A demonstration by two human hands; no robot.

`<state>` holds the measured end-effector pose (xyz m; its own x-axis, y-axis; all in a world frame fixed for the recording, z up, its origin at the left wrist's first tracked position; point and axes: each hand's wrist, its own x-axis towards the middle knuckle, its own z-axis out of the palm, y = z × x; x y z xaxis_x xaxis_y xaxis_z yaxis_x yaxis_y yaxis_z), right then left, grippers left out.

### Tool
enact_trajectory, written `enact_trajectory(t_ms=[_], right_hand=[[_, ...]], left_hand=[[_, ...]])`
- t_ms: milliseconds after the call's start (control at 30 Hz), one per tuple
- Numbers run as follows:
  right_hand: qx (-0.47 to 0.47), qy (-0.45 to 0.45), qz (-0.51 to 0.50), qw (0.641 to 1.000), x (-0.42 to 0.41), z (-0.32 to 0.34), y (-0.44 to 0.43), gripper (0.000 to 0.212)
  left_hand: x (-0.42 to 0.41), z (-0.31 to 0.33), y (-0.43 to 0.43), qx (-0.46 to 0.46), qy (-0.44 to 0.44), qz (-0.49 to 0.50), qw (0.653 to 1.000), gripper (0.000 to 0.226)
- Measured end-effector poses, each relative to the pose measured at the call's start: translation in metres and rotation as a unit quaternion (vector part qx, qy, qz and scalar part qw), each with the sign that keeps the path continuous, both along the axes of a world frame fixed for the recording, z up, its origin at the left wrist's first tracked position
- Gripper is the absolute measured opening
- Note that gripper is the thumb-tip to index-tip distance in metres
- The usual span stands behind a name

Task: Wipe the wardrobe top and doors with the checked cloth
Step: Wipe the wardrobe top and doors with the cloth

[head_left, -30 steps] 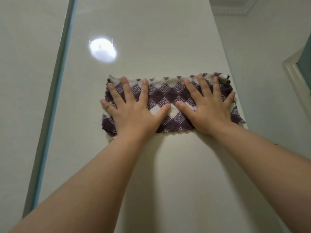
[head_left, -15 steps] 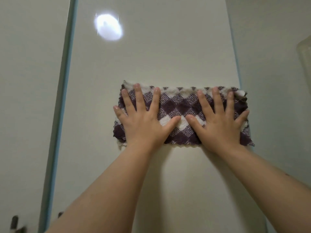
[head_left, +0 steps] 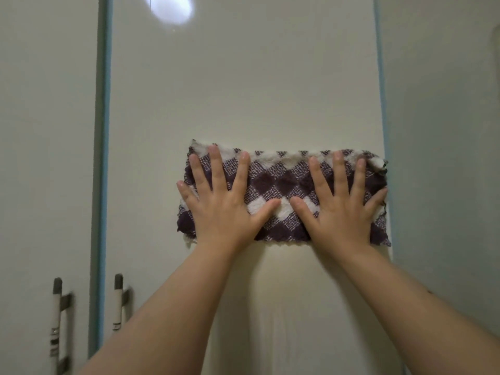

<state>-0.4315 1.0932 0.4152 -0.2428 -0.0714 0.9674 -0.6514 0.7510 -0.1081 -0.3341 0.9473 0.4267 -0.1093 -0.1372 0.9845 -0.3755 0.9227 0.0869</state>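
left door panel (head_left: 46,158): pale, glossy, carrying a bar handle (head_left: 57,324) near its lower right edge, upright, slightly blurred.
gap strip (head_left: 100,158): grey-blue vertical band between the two doors.
second bar handle (head_left: 118,304): upright, just right of the strip, on the lower left of the right door.
right wardrobe door (head_left: 243,90): pale, glossy, with a round light reflection (head_left: 171,8) at its top edge.
checked cloth (head_left: 281,185): purple and white, folded into a wide band, lying flat against the right door at mid height, its right end reaching the door's right edge.
left hand (head_left: 224,204): flat on the cloth's left half, fingers spread, palm pressing.
right hand (head_left: 341,207): flat on the cloth's right half, fingers spread, thumb tip near the left thumb, not touching.
side wall (head_left: 446,158): plain, pale, right of the door.
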Motion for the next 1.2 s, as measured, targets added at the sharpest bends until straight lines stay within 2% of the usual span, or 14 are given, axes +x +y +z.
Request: enact_trajectory(t_ms=[767, 967, 1200], right_hand=[[0.041, 0.014, -0.006, 0.999, 0.005, -0.075, -0.001, 0.071], [0.027, 0.021, -0.010, 0.999, -0.003, -0.045, 0.005, 0.072], [0.017, -0.021, -0.019, 0.999, -0.015, 0.013, 0.031, 0.077]], left_hand=[[0.011, -0.080, -0.004, 0.037, -0.038, 0.016, 0.998, 0.091], [0.007, -0.052, 0.005, 0.052, -0.045, 0.011, 0.998, 0.091], [-0.012, 0.001, 0.031, 0.060, -0.035, 0.013, 0.997, 0.093]])
